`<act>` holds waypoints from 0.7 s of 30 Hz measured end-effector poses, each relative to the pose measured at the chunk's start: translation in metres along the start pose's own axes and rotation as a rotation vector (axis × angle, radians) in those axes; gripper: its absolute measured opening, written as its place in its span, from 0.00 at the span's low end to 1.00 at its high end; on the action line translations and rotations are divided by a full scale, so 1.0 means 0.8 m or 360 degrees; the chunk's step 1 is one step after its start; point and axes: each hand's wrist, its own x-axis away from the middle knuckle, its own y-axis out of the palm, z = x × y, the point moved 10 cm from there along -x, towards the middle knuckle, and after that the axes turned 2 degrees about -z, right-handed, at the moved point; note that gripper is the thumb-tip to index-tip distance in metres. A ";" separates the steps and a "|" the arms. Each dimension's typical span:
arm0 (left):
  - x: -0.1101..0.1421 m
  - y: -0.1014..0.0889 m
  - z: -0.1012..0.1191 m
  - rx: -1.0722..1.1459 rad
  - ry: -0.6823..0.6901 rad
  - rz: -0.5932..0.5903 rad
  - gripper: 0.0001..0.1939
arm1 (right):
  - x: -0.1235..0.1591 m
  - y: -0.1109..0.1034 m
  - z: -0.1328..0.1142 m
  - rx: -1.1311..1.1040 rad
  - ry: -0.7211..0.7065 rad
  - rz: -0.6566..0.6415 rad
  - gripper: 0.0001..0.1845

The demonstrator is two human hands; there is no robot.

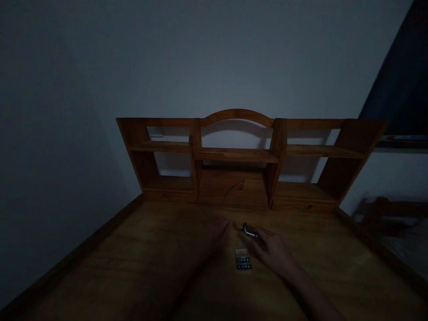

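Observation:
The picture is very dark. My right hand [272, 250] rests on the wooden desk [133, 267], and its fingertips are pinched on a small shiny metal object [248, 231] with a curved end. My left hand [217, 232] lies flat on the desk just left of that object, fingers stretched forward and holding nothing. A small flat packet with dark dots [243, 260] lies on the desk between my two hands, close to my right thumb.
A wooden shelf unit [236, 154] with an arched top and open compartments stands at the back of the desk against a pale wall. A raised rim runs along the desk's left and right edges. Dim furniture shows at the far right [388, 214].

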 end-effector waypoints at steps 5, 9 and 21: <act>0.000 -0.006 0.016 0.0157 -0.0072 0.0063 0.14 | 0.002 -0.008 0.006 0.0017 0.0013 0.0034 0.17; -0.007 0.003 0.019 0.0681 -0.0216 0.0074 0.16 | 0.002 -0.009 0.017 0.0079 0.0031 0.0075 0.18; -0.012 0.035 0.044 0.1030 -0.0021 -0.0123 0.16 | 0.004 -0.006 0.003 0.0004 -0.0079 0.0048 0.18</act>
